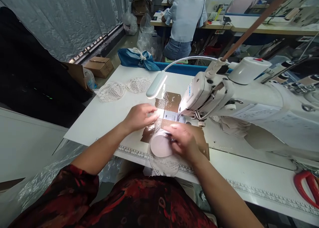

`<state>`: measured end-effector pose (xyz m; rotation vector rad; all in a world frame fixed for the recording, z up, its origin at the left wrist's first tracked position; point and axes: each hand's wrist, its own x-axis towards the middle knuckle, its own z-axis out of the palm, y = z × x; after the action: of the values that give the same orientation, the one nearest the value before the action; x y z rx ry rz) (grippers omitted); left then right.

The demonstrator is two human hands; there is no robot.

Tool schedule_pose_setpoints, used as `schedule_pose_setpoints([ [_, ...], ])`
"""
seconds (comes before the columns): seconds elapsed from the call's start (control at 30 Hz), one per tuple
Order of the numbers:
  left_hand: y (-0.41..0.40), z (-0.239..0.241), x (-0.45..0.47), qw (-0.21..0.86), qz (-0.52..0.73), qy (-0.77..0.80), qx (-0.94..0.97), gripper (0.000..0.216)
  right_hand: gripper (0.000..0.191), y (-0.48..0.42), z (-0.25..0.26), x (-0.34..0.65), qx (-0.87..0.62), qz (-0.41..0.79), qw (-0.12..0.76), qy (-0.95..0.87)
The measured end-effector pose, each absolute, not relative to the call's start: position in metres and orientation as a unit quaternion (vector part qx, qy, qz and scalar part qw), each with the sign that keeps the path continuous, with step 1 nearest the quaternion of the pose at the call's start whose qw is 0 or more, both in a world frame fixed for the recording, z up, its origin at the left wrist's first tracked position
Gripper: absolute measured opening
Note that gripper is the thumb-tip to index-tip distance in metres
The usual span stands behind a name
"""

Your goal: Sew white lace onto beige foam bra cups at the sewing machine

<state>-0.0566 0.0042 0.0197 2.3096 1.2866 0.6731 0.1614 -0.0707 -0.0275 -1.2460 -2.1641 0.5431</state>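
A pale pink padded cup (160,145) with white lace (164,166) hanging from its near edge lies on the sewing table (99,118), just in front of the needle. My right hand (183,141) grips the cup's right side, fingers curled over it. My left hand (139,116) rests on the fabric's far edge under the lamp glare, fingers bent and pressed down on it. The white sewing machine (224,98) stands to the right of both hands.
Two white lace cups (124,88) lie at the table's far left. A gooseneck lamp (156,85) hangs above my left hand. Red-handled scissors (306,184) sit at the right edge. Another person (184,22) sits facing away at a further table. Boxes (98,66) and bags line the floor.
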Motion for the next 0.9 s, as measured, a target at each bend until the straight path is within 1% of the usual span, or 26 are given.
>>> schedule_pose_setpoints([
  [0.03,0.015,0.017,-0.058,0.195,0.243,0.483,0.818,0.029,0.03,-0.072,-0.027,0.158,-0.421,0.199,0.25,-0.849],
  [0.07,0.026,0.014,-0.059,0.201,0.221,0.507,0.809,0.041,0.029,-0.073,-0.027,0.155,-0.383,0.2,0.211,-0.877],
  [0.1,0.035,0.009,-0.061,0.223,0.195,0.533,0.792,0.051,0.027,-0.073,-0.027,0.155,-0.363,0.201,0.176,-0.893],
  [0.13,0.042,0.005,-0.062,0.248,0.174,0.554,0.775,0.055,0.022,-0.073,-0.026,0.156,-0.363,0.198,0.146,-0.899],
  [0.17,0.046,0.001,-0.063,0.275,0.157,0.565,0.762,0.052,0.018,-0.073,-0.025,0.16,-0.38,0.193,0.122,-0.896],
  [0.23,0.046,-0.006,-0.064,0.32,0.14,0.562,0.75,0.034,0.015,-0.071,-0.022,0.171,-0.448,0.192,0.087,-0.869],
  [0.27,0.043,-0.008,-0.065,0.344,0.139,0.549,0.749,0.026,0.015,-0.069,-0.021,0.177,-0.484,0.203,0.084,-0.847],
  [0.33,0.034,-0.009,-0.065,0.424,0.154,0.512,0.731,0.024,0.013,-0.065,-0.018,0.186,-0.53,0.258,0.129,-0.797],
  [0.4,0.026,-0.01,-0.063,0.516,0.191,0.471,0.689,0.026,0.012,-0.06,-0.015,0.186,-0.541,0.345,0.217,-0.736],
  [0.43,0.024,-0.01,-0.062,0.555,0.211,0.453,0.665,0.026,0.019,-0.057,-0.014,0.183,-0.536,0.386,0.255,-0.706],
  [0.47,0.022,-0.01,-0.06,0.584,0.227,0.439,0.644,0.027,0.03,-0.055,-0.014,0.178,-0.529,0.421,0.281,-0.681],
  [0.5,0.022,-0.011,-0.059,0.602,0.238,0.428,0.63,0.028,0.039,-0.053,-0.014,0.171,-0.522,0.45,0.293,-0.663],
  [0.53,0.022,-0.011,-0.058,0.616,0.245,0.419,0.62,0.029,0.043,-0.051,-0.014,0.165,-0.514,0.471,0.298,-0.652],
  [0.57,0.022,-0.012,-0.058,0.627,0.249,0.41,0.614,0.029,0.04,-0.05,-0.014,0.159,-0.508,0.485,0.303,-0.644],
  [0.63,0.023,-0.013,-0.058,0.626,0.251,0.394,0.624,0.027,0.03,-0.049,-0.016,0.15,-0.496,0.501,0.323,-0.631],
  [0.7,0.022,-0.013,-0.058,0.586,0.246,0.378,0.674,0.026,0.025,-0.051,-0.02,0.146,-0.489,0.507,0.344,-0.62],
  [0.83,0.019,-0.011,-0.052,0.441,0.236,0.333,0.799,0.046,0.023,-0.054,-0.025,0.151,-0.481,0.517,0.335,-0.624],
  [0.9,0.017,-0.012,-0.047,0.401,0.229,0.315,0.829,0.05,0.022,-0.054,-0.026,0.153,-0.481,0.513,0.328,-0.63],
])
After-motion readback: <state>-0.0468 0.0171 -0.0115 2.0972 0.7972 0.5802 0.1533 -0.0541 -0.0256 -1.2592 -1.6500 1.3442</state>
